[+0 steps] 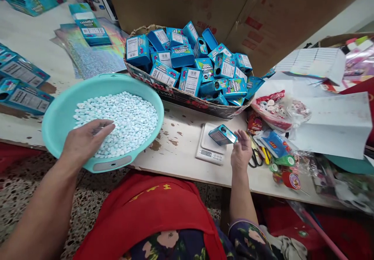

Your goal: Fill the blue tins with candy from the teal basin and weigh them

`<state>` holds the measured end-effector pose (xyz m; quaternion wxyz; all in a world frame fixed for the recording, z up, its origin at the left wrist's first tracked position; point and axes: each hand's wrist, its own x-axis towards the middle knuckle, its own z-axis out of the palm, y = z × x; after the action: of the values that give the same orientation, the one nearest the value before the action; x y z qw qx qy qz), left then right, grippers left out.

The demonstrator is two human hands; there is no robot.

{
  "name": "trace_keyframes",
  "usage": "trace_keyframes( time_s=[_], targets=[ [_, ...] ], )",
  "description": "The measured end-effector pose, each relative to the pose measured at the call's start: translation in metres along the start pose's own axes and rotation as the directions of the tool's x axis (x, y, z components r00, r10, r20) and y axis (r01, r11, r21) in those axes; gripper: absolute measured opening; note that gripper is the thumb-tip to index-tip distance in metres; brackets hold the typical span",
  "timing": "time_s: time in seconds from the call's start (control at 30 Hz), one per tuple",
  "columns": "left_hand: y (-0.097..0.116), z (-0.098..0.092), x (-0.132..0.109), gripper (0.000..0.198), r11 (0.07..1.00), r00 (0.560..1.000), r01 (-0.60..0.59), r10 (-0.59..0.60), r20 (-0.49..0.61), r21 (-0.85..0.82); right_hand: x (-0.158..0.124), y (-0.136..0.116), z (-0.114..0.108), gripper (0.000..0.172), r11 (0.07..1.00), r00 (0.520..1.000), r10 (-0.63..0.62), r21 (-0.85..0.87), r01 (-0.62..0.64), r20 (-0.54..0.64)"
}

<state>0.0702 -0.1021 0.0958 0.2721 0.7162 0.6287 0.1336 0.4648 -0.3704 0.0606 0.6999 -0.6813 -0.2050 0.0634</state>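
My left hand (86,139) rests in a turquoise bowl (58,115), fingers lying on the heap of small white candies (125,115). Whether it holds any candies is hidden. My right hand (241,152) holds a small blue box (222,134) by its end over a white kitchen scale (210,147). The box lies on its side with a round hole facing me.
A shallow basket (181,96) piled with several blue boxes stands behind the scale. Flattened blue boxes (23,84) lie at left. Bags of candy (274,108), scissors (256,156), white paper (336,123) and tape rolls crowd the right. Cardboard cartons (263,14) stand behind.
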Motion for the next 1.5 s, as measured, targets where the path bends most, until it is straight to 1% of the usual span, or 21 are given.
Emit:
trace_keyframes(
  time_s=[0.1,0.2,0.27,0.33,0.4,0.47,0.63,0.77,0.9,0.97,1.03,1.13,1.17,1.2,1.23,1.27,1.3,1.33,1.4,1.47,1.5],
  targets=[
    [0.005,-0.002,-0.002,0.034,1.000,1.000,0.021,-0.021,-0.015,0.023,0.006,-0.003,-0.018,0.055,0.997,0.975,0.071,0.031,-0.066,-0.208],
    [0.011,-0.003,-0.006,0.024,0.998,0.985,0.034,-0.043,-0.170,-0.056,0.007,0.000,-0.037,0.055,0.989,0.919,0.148,0.041,-0.143,-0.365],
    [0.013,-0.002,-0.007,0.019,0.983,0.960,0.005,-0.056,-0.273,-0.185,0.005,0.004,-0.046,0.052,0.984,0.897,0.174,0.036,-0.174,-0.405],
    [0.013,0.000,-0.006,0.019,0.943,0.943,-0.030,-0.082,-0.322,-0.331,0.001,0.009,-0.052,0.050,0.981,0.887,0.187,0.026,-0.194,-0.423],
    [0.010,0.002,-0.003,0.027,0.888,0.945,-0.029,-0.126,-0.302,-0.460,-0.002,0.013,-0.054,0.050,0.978,0.881,0.197,0.019,-0.209,-0.430],
    [0.007,0.004,0.000,0.028,0.847,0.956,-0.009,-0.148,-0.252,-0.532,-0.003,0.016,-0.054,0.049,0.975,0.881,0.205,0.016,-0.220,-0.426],
    [0.005,0.006,0.002,0.022,0.840,0.974,0.025,-0.142,-0.174,-0.542,-0.001,0.017,-0.049,0.047,0.974,0.895,0.217,0.018,-0.228,-0.389],
    [0.005,0.005,0.001,0.019,0.861,0.986,0.104,-0.155,-0.063,-0.497,0.000,0.015,-0.040,0.046,0.976,0.910,0.212,0.020,-0.219,-0.356],
    [0.004,0.005,0.001,0.018,0.893,0.988,0.116,-0.149,-0.042,-0.435,-0.002,0.012,-0.029,0.047,0.984,0.934,0.171,0.002,-0.180,-0.313],
    [0.000,0.005,0.002,0.020,0.899,0.990,0.113,-0.136,-0.024,-0.422,-0.005,0.011,-0.024,0.048,0.993,0.963,0.102,-0.025,-0.112,-0.249],
    [-0.004,0.004,0.003,0.024,0.909,0.993,0.103,-0.118,-0.012,-0.403,-0.008,0.012,-0.019,0.051,0.998,0.992,0.026,-0.058,-0.033,-0.123],
    [-0.007,0.004,0.004,0.028,0.956,0.997,0.069,-0.071,0.002,-0.285,-0.011,0.014,-0.008,0.058,0.991,0.997,0.024,-0.132,-0.014,0.069],
    [-0.004,0.005,0.003,0.029,0.962,0.999,0.053,-0.054,0.005,-0.269,-0.011,0.014,-0.002,0.056,0.987,0.995,0.033,-0.163,-0.018,0.092],
    [0.000,0.006,0.001,0.030,0.950,0.999,0.043,-0.045,0.001,-0.308,-0.011,0.011,0.005,0.052,0.980,0.994,0.029,-0.198,-0.008,0.103],
    [0.006,0.008,-0.002,0.032,0.911,0.999,0.041,-0.052,-0.016,-0.410,-0.010,0.006,0.013,0.047,0.971,0.994,0.001,-0.238,0.026,0.114],
    [0.015,0.010,-0.005,0.032,0.827,0.997,0.043,-0.074,-0.033,-0.560,-0.009,-0.001,0.024,0.042,0.956,0.988,-0.052,-0.280,0.090,0.143],
    [0.027,0.013,-0.009,0.033,0.690,0.993,0.051,-0.111,-0.036,-0.722,-0.008,-0.011,0.037,0.039,0.933,0.973,-0.116,-0.313,0.176,0.200],
    [0.040,0.016,-0.012,0.031,0.522,0.989,0.067,-0.147,-0.012,-0.851,-0.008,-0.022,0.052,0.036,0.904,0.943,-0.181,-0.330,0.271,0.278],
    [0.069,0.022,-0.017,0.025,0.243,0.978,0.168,-0.161,0.131,-0.955,-0.008,-0.048,0.087,0.032,0.842,0.842,-0.306,-0.286,0.457,0.445],
    [0.096,0.027,-0.017,0.033,0.020,0.937,0.324,-0.143,0.318,-0.946,-0.011,-0.072,0.125,0.032,0.781,0.702,-0.422,-0.165,0.603,0.573],
    [0.107,0.028,-0.015,0.039,-0.065,0.915,0.376,-0.132,0.381,-0.924,-0.014,-0.081,0.144,0.032,0.739,0.626,-0.475,-0.107,0.665,0.619]
  ],
)
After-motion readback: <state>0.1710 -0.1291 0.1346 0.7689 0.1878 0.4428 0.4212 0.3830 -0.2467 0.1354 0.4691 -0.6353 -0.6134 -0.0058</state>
